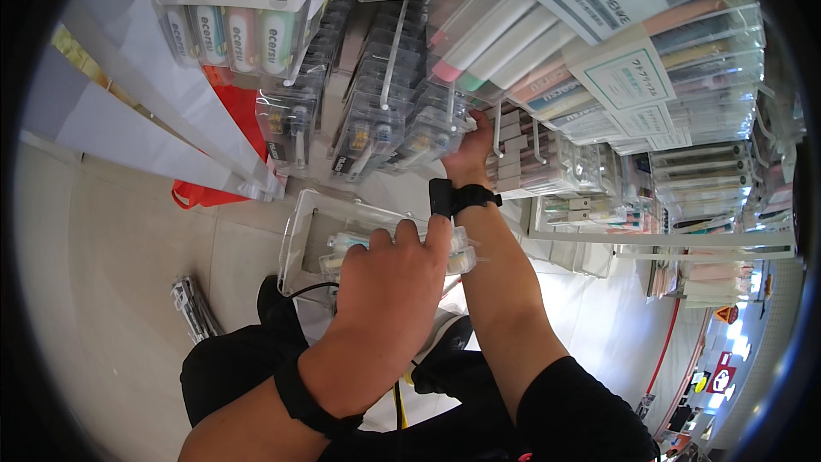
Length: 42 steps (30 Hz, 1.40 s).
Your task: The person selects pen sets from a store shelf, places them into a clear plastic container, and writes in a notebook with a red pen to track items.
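Observation:
My left hand (394, 269) is closed from above on several clear plastic packs (463, 259), apparently of toothbrushes. It is over a clear-sided basket (296, 237) with a mesh bottom, and hides most of the packs. My right hand (469, 144) reaches up among the hanging stock, beside a row of clear toothbrush packs (426, 135) on a metal hook. Its fingers are partly hidden behind the packs, so their grip cannot be seen. More clear packs (365, 141) hang to the left of it.
Metal hook ends (385, 104) jut out toward me. Larger packs (507, 58) overhang at upper right, and a white shelf rail (667, 240) runs below. A red bag (208, 194) stands beside white panels at left. A bundle of clear packaging (192, 308) lies on the floor.

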### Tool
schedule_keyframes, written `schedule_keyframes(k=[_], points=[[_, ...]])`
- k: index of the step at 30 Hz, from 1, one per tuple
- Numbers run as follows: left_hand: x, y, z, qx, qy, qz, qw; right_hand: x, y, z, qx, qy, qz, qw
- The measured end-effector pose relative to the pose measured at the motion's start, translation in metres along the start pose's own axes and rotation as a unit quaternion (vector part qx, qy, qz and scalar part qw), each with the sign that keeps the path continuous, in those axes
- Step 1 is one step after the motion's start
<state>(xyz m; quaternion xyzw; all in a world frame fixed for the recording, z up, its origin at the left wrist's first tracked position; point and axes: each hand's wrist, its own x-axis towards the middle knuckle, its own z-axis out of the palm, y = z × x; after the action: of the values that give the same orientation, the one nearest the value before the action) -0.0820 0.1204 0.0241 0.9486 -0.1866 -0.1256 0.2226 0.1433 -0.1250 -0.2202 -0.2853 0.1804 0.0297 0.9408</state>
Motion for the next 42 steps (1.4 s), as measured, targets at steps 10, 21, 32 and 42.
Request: schedule_keyframes(k=[10,21,32,42], points=[[-0.003,0.009,0.007,0.002,0.028,0.024,0.999,-0.072,0.005,0.055,0.056,-0.007,0.03,0.998],[-0.004,0.005,0.007,-0.011,-0.012,0.024,1.0,-0.163,0.001,0.029,-0.092,-0.078,0.076,0.99],[-0.003,0.004,0.003,-0.032,-0.034,0.021,0.999,-0.251,-0.011,0.019,-0.173,-0.005,0.058,0.983],[-0.012,-0.036,-0.024,0.039,-0.023,-0.071,0.996,-0.274,-0.049,-0.001,-0.466,-0.062,0.088,0.878]])
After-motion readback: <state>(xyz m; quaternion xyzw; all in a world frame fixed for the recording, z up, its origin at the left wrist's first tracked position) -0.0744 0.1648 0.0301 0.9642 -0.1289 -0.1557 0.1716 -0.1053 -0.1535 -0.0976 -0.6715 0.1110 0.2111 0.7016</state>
